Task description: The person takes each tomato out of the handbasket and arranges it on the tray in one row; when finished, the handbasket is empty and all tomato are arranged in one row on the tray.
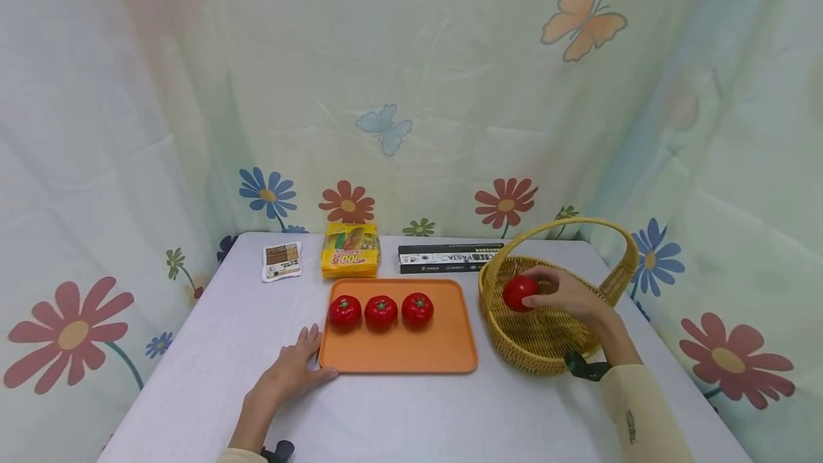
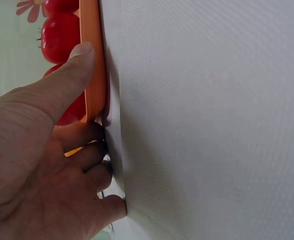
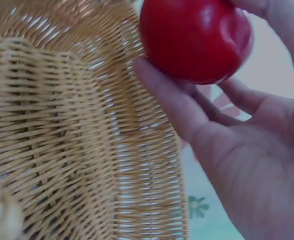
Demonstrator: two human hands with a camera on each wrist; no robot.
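My right hand grips a shiny red tomato between thumb and fingers, at the wicker basket's opening. In the right wrist view, the tomato sits in the curled fingers, with woven wicker beside it. Three more tomatoes stand in a row on the orange tray, green stems up. At the tray's near left corner, my left hand rests on the table with fingers loosely spread. Its thumb lies against the tray rim in the left wrist view.
Behind the tray lie a yellow packet, a small white-and-brown sachet and a long black pasta box. The basket's tall handle arches above the right hand. Flowered curtain hangs around the white table.
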